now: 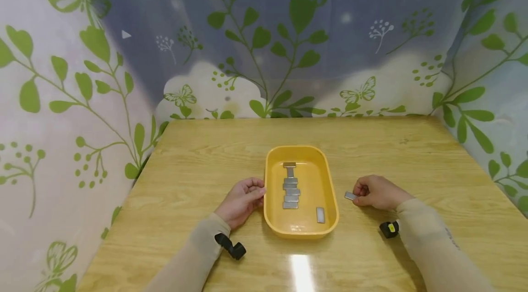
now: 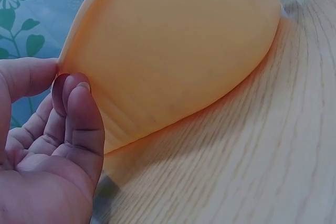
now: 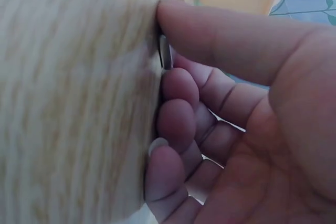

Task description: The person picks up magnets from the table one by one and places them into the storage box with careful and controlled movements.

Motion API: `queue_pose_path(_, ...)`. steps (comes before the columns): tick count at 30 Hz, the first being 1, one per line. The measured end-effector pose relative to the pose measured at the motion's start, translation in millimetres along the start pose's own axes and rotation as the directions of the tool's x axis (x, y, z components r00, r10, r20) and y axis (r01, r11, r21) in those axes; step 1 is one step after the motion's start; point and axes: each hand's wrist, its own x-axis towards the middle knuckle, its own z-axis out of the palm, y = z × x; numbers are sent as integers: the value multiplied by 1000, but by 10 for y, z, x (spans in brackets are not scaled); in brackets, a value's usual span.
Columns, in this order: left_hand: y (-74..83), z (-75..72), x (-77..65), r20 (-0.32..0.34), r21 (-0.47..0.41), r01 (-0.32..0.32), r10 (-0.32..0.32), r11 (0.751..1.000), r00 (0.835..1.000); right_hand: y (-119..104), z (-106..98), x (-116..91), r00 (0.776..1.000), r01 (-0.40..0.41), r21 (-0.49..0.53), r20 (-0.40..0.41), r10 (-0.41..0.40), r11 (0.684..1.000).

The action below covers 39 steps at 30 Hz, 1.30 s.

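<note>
My left hand [image 1: 239,202] is at the left side of a yellow plastic tray [image 1: 311,177]. In the left wrist view its thumb and fingertips pinch the tray's edge. Inside the tray, several small silver rectangular metal bars [image 1: 290,205] lie in a column, mostly crosswise, with one turned lengthwise near the top. Apart from them, a single metal bar [image 1: 320,215] lies lengthwise near the lower right corner. To the right of the tray, my right hand [image 1: 379,192] pinches another silver metal bar [image 1: 350,195] by its end, low over the table. Fingers partly hide this bar in the right wrist view.
The tray stands on a wood-grain table [image 1: 185,154]. Behind and on both sides hangs a cloth [image 1: 264,67] printed with leaves and butterflies. Black straps with small devices [image 1: 231,246] are on both wrists.
</note>
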Motion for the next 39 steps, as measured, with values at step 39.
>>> queue_pose_path(39, 27, -14, -50, 9, -4, -17, 17, 1000, 1000, -50, -55, 19, 999, 19, -95, -43, -23, 995)
